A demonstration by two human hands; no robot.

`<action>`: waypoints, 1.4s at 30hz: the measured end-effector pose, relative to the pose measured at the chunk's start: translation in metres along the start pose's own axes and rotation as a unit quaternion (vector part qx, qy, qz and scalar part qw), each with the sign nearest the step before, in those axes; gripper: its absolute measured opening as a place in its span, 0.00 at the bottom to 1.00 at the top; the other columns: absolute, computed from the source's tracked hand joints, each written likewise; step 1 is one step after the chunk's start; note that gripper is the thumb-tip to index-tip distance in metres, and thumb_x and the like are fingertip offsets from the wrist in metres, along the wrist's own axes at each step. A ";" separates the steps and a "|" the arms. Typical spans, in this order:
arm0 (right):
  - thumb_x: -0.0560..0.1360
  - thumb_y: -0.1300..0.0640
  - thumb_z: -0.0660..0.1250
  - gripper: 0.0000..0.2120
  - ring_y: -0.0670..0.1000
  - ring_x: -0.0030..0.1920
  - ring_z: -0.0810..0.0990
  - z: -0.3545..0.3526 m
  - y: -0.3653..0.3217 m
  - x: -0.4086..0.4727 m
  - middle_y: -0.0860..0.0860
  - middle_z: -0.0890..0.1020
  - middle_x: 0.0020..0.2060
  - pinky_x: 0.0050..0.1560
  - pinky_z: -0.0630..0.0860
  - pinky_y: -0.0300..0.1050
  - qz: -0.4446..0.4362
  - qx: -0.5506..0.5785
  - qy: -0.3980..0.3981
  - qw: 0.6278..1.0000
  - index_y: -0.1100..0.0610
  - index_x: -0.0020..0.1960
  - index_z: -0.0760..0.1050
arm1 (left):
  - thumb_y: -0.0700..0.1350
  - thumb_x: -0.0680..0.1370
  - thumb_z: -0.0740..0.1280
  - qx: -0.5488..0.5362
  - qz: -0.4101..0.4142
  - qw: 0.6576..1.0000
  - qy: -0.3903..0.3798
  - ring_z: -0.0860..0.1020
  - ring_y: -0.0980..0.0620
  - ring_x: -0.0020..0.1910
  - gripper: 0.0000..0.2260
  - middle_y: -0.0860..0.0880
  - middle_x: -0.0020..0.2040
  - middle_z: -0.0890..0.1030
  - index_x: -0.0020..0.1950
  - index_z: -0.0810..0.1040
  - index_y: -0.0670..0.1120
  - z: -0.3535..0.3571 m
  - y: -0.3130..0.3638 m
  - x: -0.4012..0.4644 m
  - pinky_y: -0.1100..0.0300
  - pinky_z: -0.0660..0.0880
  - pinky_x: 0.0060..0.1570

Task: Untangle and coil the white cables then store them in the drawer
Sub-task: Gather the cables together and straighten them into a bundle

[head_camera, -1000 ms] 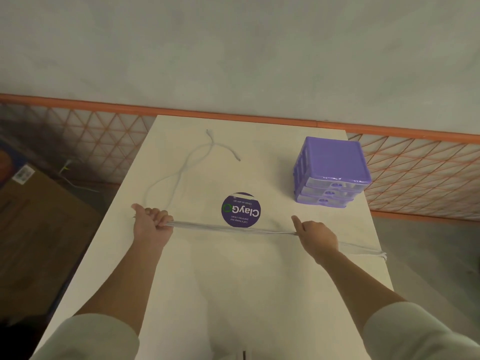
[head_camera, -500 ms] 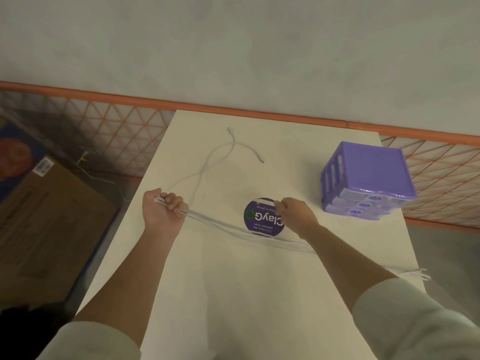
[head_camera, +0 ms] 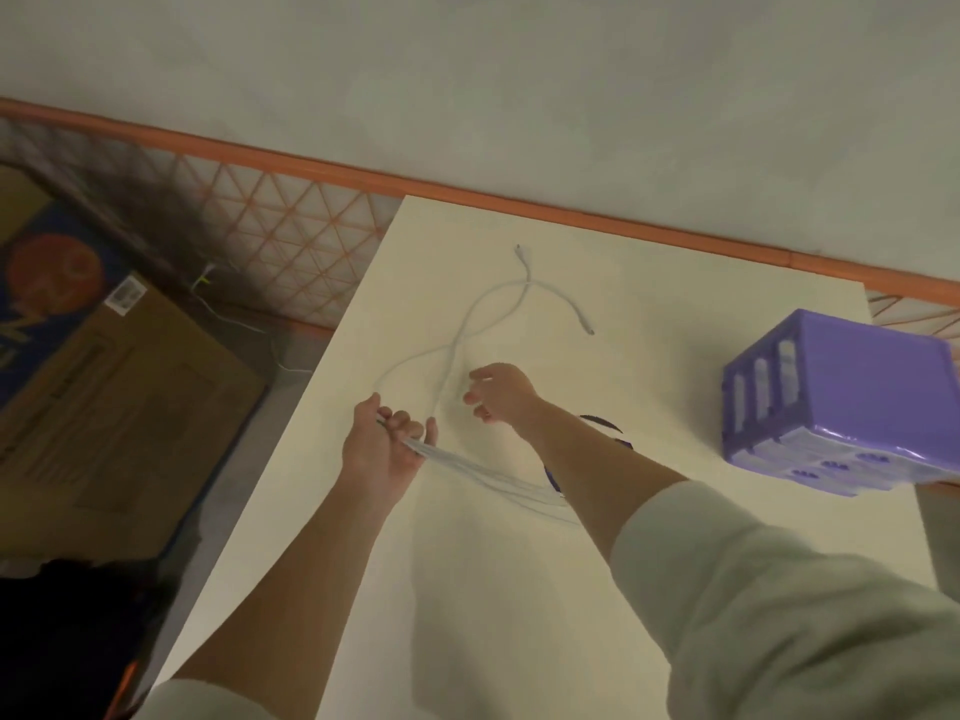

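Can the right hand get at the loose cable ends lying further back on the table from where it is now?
Probably yes: the right hand hovers near the cable ends, with only bare table between.

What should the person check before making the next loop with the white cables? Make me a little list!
1. Left hand grips the bundled white cables: ok.
2. Right hand holding a strand: cannot tell; its fingers are curled beside the loose cable.
3. Loose ends untangled: not ok, they cross on the table.
4. Cables all on the table: cannot tell; they run under the right forearm.
5. Purple drawer unit open: not ok, drawers look closed.
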State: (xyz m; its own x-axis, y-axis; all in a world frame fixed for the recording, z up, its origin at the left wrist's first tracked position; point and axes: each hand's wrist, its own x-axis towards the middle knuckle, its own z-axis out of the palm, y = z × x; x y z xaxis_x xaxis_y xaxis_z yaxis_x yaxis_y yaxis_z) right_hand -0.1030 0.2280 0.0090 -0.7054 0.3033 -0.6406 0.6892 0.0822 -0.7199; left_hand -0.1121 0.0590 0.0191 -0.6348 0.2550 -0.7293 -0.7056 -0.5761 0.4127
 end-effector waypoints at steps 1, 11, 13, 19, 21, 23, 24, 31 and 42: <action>0.78 0.64 0.62 0.20 0.49 0.36 0.75 0.008 -0.001 0.002 0.54 0.77 0.47 0.38 0.75 0.42 0.005 0.029 -0.011 0.999 0.60 0.69 0.69 | 0.50 0.81 0.59 -0.001 -0.004 1.000 0.009 0.62 0.54 0.20 0.15 0.52 0.26 0.61 0.36 0.63 0.48 -0.001 0.000 0.001 0.56 0.76 0.40; 0.81 0.53 0.63 0.10 0.54 0.35 0.80 0.020 0.002 0.000 0.53 0.77 0.36 0.46 0.80 0.48 0.045 0.452 -0.001 0.891 0.57 0.58 0.75 | 0.42 0.80 0.65 0.061 0.003 0.998 0.017 0.61 0.57 0.20 0.12 0.52 0.26 0.59 0.38 0.68 0.46 0.013 0.005 -0.004 0.67 0.68 0.26; 0.82 0.53 0.61 0.09 0.50 0.28 0.72 0.014 0.004 -0.005 0.51 0.70 0.31 0.38 0.80 0.46 0.026 0.452 0.030 0.891 0.54 0.57 0.77 | 0.43 0.80 0.66 0.068 0.002 0.998 0.007 0.61 0.58 0.20 0.08 0.52 0.26 0.60 0.41 0.72 0.46 0.015 0.005 -0.005 0.67 0.68 0.27; 0.79 0.51 0.63 0.11 0.45 0.30 0.64 -0.031 0.012 -0.043 0.45 0.68 0.31 0.27 0.63 0.31 -0.094 0.187 0.034 0.977 0.51 0.55 0.83 | 0.46 0.82 0.61 0.083 -0.020 0.994 -0.067 0.77 0.58 0.35 0.08 0.49 0.42 0.83 0.54 0.77 0.44 0.020 0.008 -0.010 0.69 0.71 0.27; 0.78 0.51 0.64 0.11 0.45 0.31 0.64 -0.045 0.013 -0.062 0.42 0.69 0.28 0.31 0.63 0.32 -0.114 0.142 0.027 0.983 0.51 0.53 0.84 | 0.45 0.83 0.60 0.109 -0.022 0.991 -0.081 0.83 0.53 0.49 0.08 0.44 0.55 0.83 0.57 0.74 0.42 0.023 0.007 -0.012 0.70 0.68 0.22; 0.78 0.52 0.65 0.11 0.45 0.32 0.63 -0.056 0.018 -0.078 0.39 0.70 0.24 0.35 0.63 0.36 -0.129 0.110 0.016 0.985 0.53 0.52 0.85 | 0.45 0.83 0.60 0.133 -0.022 0.987 -0.086 0.81 0.47 0.57 0.12 0.39 0.60 0.80 0.62 0.72 0.38 0.028 0.003 -0.015 0.70 0.66 0.20; 0.78 0.53 0.65 0.11 0.45 0.32 0.63 -0.061 0.022 -0.086 0.39 0.71 0.23 0.36 0.62 0.37 -0.138 0.097 0.007 0.986 0.54 0.52 0.85 | 0.46 0.83 0.59 0.137 -0.024 0.986 -0.093 0.81 0.45 0.58 0.15 0.38 0.61 0.79 0.64 0.70 0.37 0.031 0.001 -0.017 0.70 0.65 0.20; 0.73 0.54 0.69 0.07 0.46 0.47 0.80 -0.093 0.044 -0.128 0.40 0.85 0.42 0.51 0.73 0.40 -0.137 0.018 -0.035 0.990 0.48 0.40 0.86 | 0.47 0.82 0.59 0.120 -0.079 0.973 -0.181 0.82 0.50 0.57 0.17 0.41 0.64 0.78 0.67 0.68 0.37 0.043 -0.009 -0.026 0.70 0.62 0.17; 0.53 0.40 0.72 0.19 0.50 0.46 0.77 -0.122 0.078 -0.150 0.44 0.80 0.39 0.42 0.71 0.41 -0.084 -0.082 0.008 0.993 0.49 0.39 0.85 | 0.46 0.83 0.59 0.102 -0.087 0.979 -0.156 0.81 0.46 0.53 0.09 0.42 0.57 0.79 0.53 0.75 0.42 0.059 -0.035 -0.052 0.68 0.68 0.17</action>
State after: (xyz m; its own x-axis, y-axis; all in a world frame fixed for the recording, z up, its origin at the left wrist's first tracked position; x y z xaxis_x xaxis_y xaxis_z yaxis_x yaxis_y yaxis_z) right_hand 0.0766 0.3050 0.0816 -0.8105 0.2874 -0.5104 0.5811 0.2858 -0.7620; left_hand -0.0727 0.1122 0.0751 -0.5418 0.5792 -0.6091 -0.8398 -0.3432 0.4207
